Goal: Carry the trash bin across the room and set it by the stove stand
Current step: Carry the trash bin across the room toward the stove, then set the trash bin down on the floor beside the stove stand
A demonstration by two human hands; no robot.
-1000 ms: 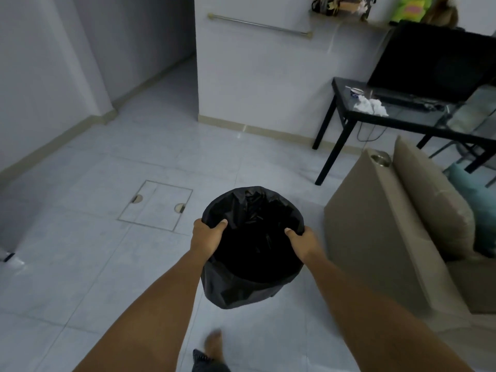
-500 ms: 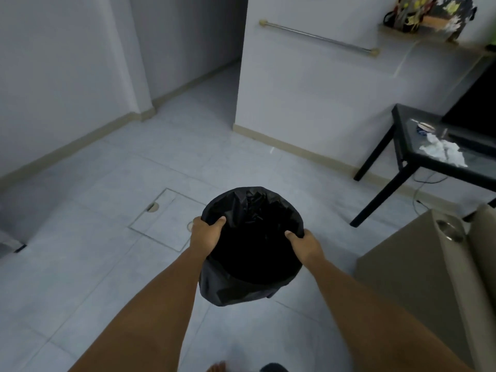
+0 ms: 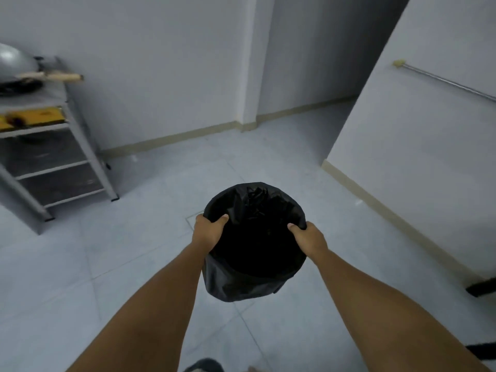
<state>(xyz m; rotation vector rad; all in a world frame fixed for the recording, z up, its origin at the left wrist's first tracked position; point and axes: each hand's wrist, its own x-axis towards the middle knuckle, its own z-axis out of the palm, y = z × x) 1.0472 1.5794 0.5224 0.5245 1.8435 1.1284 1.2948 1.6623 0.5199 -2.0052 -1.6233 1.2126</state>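
Note:
I hold a round trash bin [image 3: 249, 280] lined with a black plastic bag, lifted off the floor in front of me. My left hand [image 3: 208, 232] grips its left rim and my right hand [image 3: 308, 238] grips its right rim, thumbs inside. The inside of the bin is dark and I cannot see what it holds. The stove stand [image 3: 57, 157], a grey metal frame with shelves, is at the far left against the wall, with a wok [image 3: 16, 65] on top.
A white partition wall [image 3: 418, 157] with a metal rail [image 3: 445, 81] runs along the right. A corridor opening [image 3: 308, 108] lies ahead. A black table foot [image 3: 481, 287] shows at the right edge. Pale tiled floor [image 3: 150, 237] spreads between me and the stand.
The view has swung left: the sofa and black table have left the frame and the stove stand has come into sight. Both hands keep the same hold on the bin.

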